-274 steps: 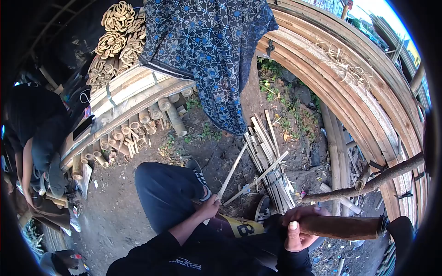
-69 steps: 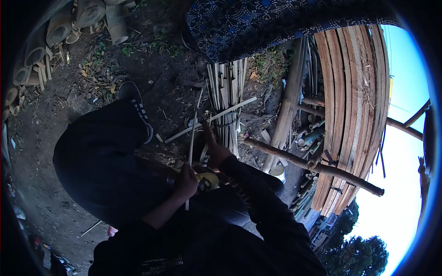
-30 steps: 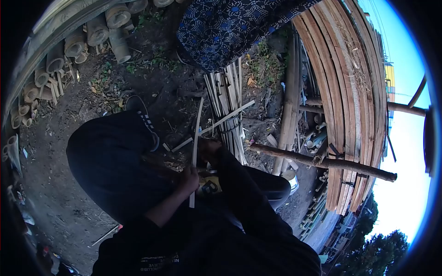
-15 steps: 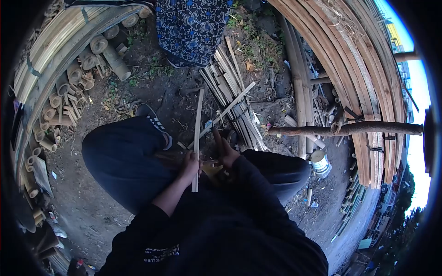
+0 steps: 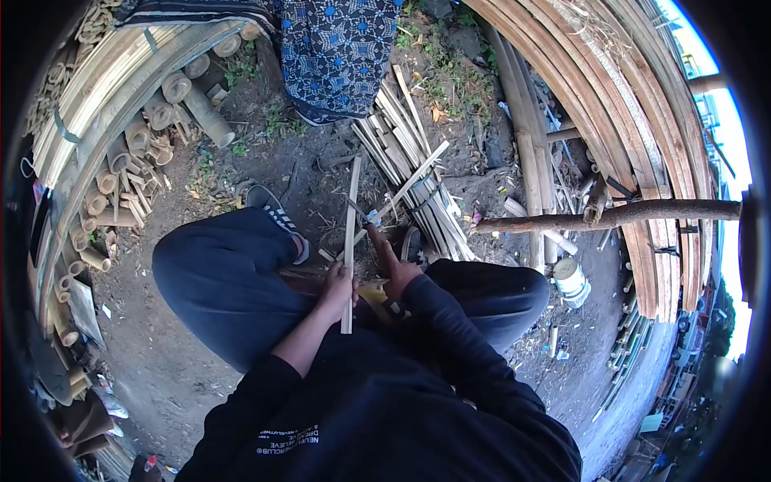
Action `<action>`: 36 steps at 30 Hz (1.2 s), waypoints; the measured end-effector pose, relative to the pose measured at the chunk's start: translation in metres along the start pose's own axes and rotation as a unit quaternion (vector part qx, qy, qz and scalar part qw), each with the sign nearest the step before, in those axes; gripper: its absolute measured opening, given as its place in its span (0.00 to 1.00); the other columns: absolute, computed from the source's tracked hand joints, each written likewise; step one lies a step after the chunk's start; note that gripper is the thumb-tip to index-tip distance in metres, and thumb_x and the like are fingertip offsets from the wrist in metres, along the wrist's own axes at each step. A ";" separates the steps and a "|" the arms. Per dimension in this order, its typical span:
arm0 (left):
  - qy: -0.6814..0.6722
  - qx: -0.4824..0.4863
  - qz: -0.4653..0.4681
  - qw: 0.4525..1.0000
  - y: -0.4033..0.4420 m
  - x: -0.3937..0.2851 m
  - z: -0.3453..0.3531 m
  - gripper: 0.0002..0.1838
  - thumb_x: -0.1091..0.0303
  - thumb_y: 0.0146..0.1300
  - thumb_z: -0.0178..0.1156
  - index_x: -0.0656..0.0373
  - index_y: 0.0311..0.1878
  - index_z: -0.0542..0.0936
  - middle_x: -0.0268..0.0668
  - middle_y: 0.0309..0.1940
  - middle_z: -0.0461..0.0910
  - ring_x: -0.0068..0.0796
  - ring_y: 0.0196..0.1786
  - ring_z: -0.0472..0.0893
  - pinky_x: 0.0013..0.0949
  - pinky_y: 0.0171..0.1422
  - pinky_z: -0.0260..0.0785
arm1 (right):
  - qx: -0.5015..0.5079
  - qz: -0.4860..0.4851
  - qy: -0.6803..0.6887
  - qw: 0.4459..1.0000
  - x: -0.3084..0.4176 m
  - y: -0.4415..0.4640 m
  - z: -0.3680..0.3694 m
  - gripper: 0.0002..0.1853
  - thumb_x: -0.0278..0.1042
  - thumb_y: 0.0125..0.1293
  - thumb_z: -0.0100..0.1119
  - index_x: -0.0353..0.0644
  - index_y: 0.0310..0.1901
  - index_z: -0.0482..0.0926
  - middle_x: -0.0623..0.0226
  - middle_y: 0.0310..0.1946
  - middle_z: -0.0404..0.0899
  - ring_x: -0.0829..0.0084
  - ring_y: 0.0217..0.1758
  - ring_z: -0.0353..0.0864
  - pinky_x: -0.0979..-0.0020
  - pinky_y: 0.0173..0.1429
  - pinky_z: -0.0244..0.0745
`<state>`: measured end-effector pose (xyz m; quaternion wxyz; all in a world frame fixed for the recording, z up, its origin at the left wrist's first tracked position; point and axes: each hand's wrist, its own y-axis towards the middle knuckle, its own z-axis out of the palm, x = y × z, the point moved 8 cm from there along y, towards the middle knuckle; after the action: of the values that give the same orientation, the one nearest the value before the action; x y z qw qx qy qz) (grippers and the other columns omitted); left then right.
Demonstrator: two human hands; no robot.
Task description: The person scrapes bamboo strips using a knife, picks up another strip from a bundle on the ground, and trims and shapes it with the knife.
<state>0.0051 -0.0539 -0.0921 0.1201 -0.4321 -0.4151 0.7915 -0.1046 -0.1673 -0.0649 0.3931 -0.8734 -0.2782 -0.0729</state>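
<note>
My left hand (image 5: 338,284) is closed around the lower part of a long, pale bamboo strip (image 5: 351,213), which stands nearly upright in the view between my knees. In my right hand (image 5: 400,278) is a knife (image 5: 381,244) with a brown handle. Its blade slants up and left to the strip's right edge; whether it touches cannot be made out. Beyond my right foot lies a tied bundle of split bamboo strips (image 5: 414,181), with one loose strip (image 5: 420,177) crossing over it.
Cut bamboo lengths (image 5: 205,112) are stacked at the left. Long wooden slats (image 5: 594,88) rise at the right, crossed by a rough pole (image 5: 610,218). A white bucket (image 5: 571,283) stands beside my right knee. Patterned cloth (image 5: 337,56) hangs at the top.
The knife blade now shows beside the strip, where it was hard to see before. The whole view has shifted slightly; both hands keep their holds.
</note>
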 end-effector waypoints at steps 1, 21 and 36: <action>-0.001 0.000 -0.002 1.000 0.000 0.001 0.000 0.13 0.56 0.75 0.38 0.53 0.47 0.68 0.28 0.19 0.67 0.20 0.13 0.66 0.26 0.15 0.59 | 0.020 0.010 -0.021 1.000 0.001 0.000 0.001 0.57 0.33 0.47 0.61 0.49 0.74 0.33 0.35 0.39 0.79 0.42 0.43 0.81 0.53 0.50 0.75; 0.126 -0.038 -0.033 0.991 0.008 0.003 -0.005 0.17 0.54 0.72 0.38 0.58 0.45 0.68 0.36 0.22 0.70 0.28 0.13 0.71 0.33 0.14 0.64 | 0.116 0.056 -0.109 0.986 0.018 0.037 -0.017 0.65 0.34 0.46 0.69 0.44 0.72 0.23 0.34 0.42 0.78 0.41 0.46 0.80 0.54 0.51 0.75; 0.104 -0.050 -0.033 0.993 0.004 -0.001 -0.003 0.18 0.53 0.72 0.38 0.58 0.42 0.69 0.36 0.18 0.68 0.29 0.12 0.69 0.33 0.13 0.62 | 0.088 0.049 -0.036 0.994 0.005 0.070 -0.004 0.63 0.22 0.49 0.61 0.50 0.70 0.15 0.30 0.40 0.77 0.43 0.44 0.81 0.53 0.48 0.75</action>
<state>0.0093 -0.0551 -0.0953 0.1666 -0.5036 -0.4538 0.7160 -0.0618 -0.2053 -0.1059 0.4613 -0.8499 -0.2545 0.0026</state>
